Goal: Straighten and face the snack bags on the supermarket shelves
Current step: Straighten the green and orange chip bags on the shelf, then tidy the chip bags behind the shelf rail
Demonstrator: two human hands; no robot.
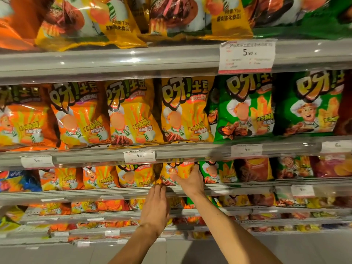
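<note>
A yellow snack bag (pixel 180 169) stands on the third shelf down, just right of centre. My right hand (pixel 189 179) grips its right side, thumb across the front and fingers round the edge. My left hand (pixel 157 204) reaches up from below and pinches the bag's bottom left corner at the shelf lip. Another yellow bag (pixel 136 175) stands close on its left and a green bag (pixel 219 171) on its right. Both forearms rise from the bottom of the view.
The shelf above carries orange bags (pixel 76 115), yellow bags (pixel 185 111) and green bags (pixel 245 107) facing forward. Price tags (pixel 139 156) hang on the shelf rails (pixel 91 159). More bags fill the top shelf (pixel 114 60) and the lower shelves. Grey floor lies below.
</note>
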